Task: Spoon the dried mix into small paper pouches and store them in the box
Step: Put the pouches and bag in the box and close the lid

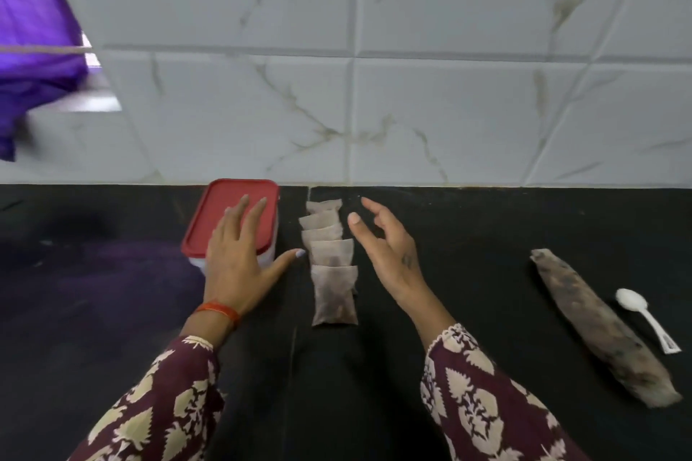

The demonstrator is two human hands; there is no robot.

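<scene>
A small box with a red lid (232, 206) stands closed near the wall on the black counter (468, 236). My left hand (239, 258) lies flat on the lid, fingers straight, thumb spread toward the pouches. Several filled paper pouches (333, 273) lie in an overlapping row just right of the box. My right hand (385, 247) hovers beside the row, fingers relaxed, holding nothing. Far right lies a long bag of dried mix (603, 329) with a white plastic spoon (644, 314) beside it.
A marbled white tile wall (374, 86) rises directly behind the counter. Purple cloth (33, 30) hangs at the upper left by a window ledge. Patterned maroon sleeves cover both forearms at the bottom of the view.
</scene>
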